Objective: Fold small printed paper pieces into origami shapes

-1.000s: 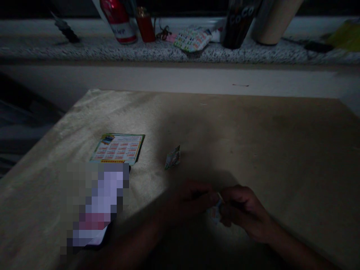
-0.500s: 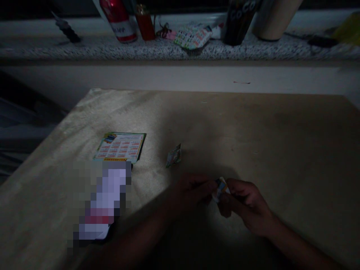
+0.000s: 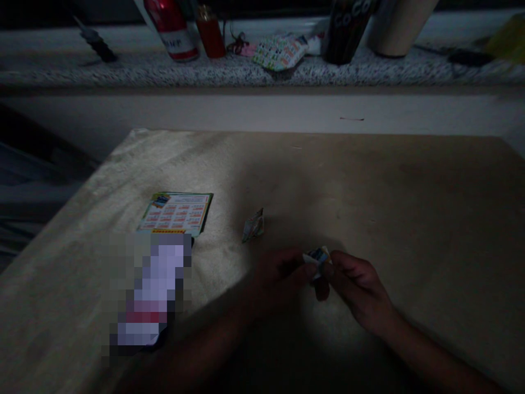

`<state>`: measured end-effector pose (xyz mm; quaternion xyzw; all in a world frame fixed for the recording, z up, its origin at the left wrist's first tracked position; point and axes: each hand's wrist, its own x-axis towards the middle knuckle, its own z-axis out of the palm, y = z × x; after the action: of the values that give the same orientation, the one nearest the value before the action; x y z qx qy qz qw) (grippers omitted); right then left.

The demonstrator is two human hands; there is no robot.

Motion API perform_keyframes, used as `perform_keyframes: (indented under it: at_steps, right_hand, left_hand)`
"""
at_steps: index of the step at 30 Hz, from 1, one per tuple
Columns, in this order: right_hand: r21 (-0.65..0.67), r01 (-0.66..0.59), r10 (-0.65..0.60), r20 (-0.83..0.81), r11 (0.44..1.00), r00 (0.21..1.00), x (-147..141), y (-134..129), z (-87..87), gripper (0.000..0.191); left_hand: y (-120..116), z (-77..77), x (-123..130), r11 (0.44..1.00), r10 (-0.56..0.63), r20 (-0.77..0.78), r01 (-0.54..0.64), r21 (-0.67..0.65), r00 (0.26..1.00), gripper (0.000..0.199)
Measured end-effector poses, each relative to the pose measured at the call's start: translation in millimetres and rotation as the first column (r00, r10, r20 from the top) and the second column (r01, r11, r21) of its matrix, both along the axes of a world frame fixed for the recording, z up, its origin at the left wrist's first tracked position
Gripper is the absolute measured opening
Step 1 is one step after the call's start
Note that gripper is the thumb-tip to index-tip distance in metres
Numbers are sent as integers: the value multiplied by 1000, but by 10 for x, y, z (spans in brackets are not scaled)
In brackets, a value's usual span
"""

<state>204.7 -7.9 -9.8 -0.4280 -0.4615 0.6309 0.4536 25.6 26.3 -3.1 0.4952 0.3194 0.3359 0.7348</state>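
Between both hands, above the table, is a small folded piece of printed paper (image 3: 318, 255) with white, blue and orange showing. My left hand (image 3: 283, 276) pinches its left side, thumb on the near face. My right hand (image 3: 357, 284) grips its right edge between thumb and fingers. Beyond my left hand a small folded printed paper (image 3: 253, 225) stands on the table. Farther left lies a stack of printed sheets (image 3: 176, 213) with rows of red and dark text. Dim light hides the finer folds.
A pixelated, phone-like object (image 3: 151, 290) lies left on the cloth-covered table (image 3: 410, 191). Behind, a speckled sill (image 3: 139, 71) bears a red can (image 3: 174, 33), an orange-red bottle (image 3: 211, 35), a crumpled printed packet (image 3: 281, 52), a dark cup (image 3: 348, 33) and a beige cylinder (image 3: 400, 27).
Both hands have shifted slightly up and away with the paper, and it has turned so more of its printed face shows. The left thumb now lies over its near side.
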Motion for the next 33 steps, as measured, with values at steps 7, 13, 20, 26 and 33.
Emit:
perform_keyframes:
  at_steps: [7, 13, 20, 26, 33]
  right_hand:
    - [-42, 13, -15, -36, 999, 999, -37, -20, -5, 32]
    - [-1, -9, 9, -22, 1000, 1000, -37, -17, -30, 27]
    - [-16, -112, 112, 37, 994, 993, 7, 10, -40, 25]
    - [6, -139, 139, 29, 990, 990, 6, 31, 16, 27]
    - [-9, -199, 199, 103, 980, 975, 40, 12, 18, 32]
  left_hand:
    - [17, -63, 22, 987, 63, 142, -40, -153, 988, 35]
    - [-9, -64, -13, 983, 159, 28, -156, -93, 987, 30]
    - [-8, -42, -43, 996, 75, -34, -73, 50, 997, 31]
    - [6, -84, -103, 962, -51, -302, 128, 241, 952, 44]
    - [1, -52, -104, 963, -153, -220, 195, 185, 963, 39]
